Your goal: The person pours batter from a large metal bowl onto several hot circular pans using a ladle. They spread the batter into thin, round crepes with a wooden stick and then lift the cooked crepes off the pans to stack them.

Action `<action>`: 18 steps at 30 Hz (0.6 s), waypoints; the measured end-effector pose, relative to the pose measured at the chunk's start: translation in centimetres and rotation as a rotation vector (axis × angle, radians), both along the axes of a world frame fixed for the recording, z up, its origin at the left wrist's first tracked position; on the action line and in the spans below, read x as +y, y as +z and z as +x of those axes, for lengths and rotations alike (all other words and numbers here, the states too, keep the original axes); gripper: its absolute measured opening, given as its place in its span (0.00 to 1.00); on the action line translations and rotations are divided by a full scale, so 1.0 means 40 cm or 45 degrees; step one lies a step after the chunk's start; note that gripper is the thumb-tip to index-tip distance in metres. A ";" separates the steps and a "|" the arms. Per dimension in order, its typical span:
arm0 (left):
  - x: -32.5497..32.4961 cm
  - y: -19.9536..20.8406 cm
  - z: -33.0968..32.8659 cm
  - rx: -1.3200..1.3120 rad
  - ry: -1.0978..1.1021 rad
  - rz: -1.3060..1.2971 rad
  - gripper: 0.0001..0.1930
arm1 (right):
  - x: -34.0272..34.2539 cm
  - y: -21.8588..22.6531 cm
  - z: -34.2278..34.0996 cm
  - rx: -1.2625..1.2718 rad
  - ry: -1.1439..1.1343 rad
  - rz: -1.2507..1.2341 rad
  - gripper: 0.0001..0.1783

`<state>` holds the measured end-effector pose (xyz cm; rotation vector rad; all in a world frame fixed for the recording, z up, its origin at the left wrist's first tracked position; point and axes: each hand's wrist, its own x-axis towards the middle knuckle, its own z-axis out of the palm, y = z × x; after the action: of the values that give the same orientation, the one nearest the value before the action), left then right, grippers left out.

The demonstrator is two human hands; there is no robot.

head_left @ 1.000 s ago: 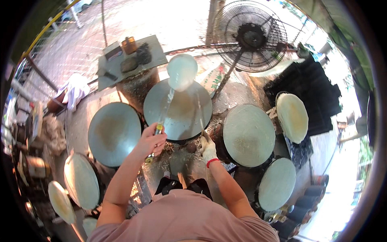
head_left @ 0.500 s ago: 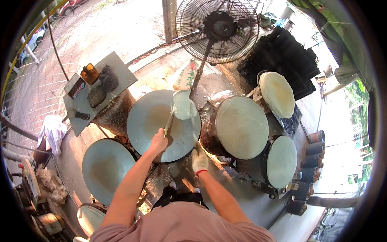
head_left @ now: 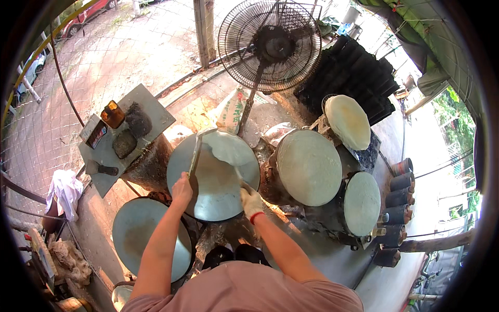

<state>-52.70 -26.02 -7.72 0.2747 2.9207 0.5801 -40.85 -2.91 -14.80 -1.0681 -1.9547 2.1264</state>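
My bare left hand [head_left: 182, 192] is closed round the handle of a ladle [head_left: 196, 155], which slants up over the far part of a large round griddle [head_left: 182, 171]. White batter [head_left: 224, 147] spreads over the griddle's far right portion, beside the ladle's head. My right hand [head_left: 251, 202], in a pale work glove with a red cuff, is closed round a thin-handled spreader [head_left: 238, 174]. The spreader points from the griddle's near right edge into the batter; its far end is hard to make out there.
A second bare griddle [head_left: 132, 218] stands near left. On the right, two griddles [head_left: 310, 167] [head_left: 362, 204] carry pale batter sheets, and a thin round pancake [head_left: 347, 122] rests beyond. A standing fan [head_left: 270, 47] is behind, near black stacked blocks [head_left: 345, 78]. A board [head_left: 112, 169] holds small items.
The ladle has swung left and away from me, its bowl no longer facing up full of batter. White batter now lies on the griddle. My gloved right hand has shifted slightly left with the spreader.
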 end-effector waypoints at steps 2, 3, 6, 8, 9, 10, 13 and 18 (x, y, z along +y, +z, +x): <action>-0.040 -0.006 -0.004 0.015 0.032 -0.015 0.11 | -0.013 -0.046 0.038 0.051 -0.060 0.187 0.20; -0.066 -0.014 0.000 0.005 0.035 -0.031 0.11 | -0.034 -0.006 0.034 0.045 0.003 0.324 0.20; -0.097 -0.024 0.027 0.000 0.046 -0.058 0.12 | -0.077 0.124 -0.038 -0.074 0.213 0.039 0.19; -0.112 -0.015 0.035 0.021 0.068 -0.084 0.14 | -0.059 0.149 -0.052 -0.103 0.146 -0.139 0.16; -0.120 0.001 0.044 0.031 0.094 -0.105 0.16 | -0.030 0.102 -0.037 0.012 0.091 -0.011 0.16; -0.129 0.016 0.053 0.040 0.121 -0.123 0.18 | -0.025 0.059 -0.029 0.067 0.047 0.075 0.17; -0.172 0.039 0.079 0.086 0.076 -0.211 0.28 | -0.042 -0.003 -0.016 0.174 0.091 0.473 0.17; -0.220 0.067 0.138 0.169 0.065 -0.178 0.33 | -0.031 0.147 -0.092 -0.081 0.380 -0.108 0.16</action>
<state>-47.18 -34.82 -5.04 0.2297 3.0861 0.3755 -44.53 -4.14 -8.93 -0.9155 -2.1937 2.3683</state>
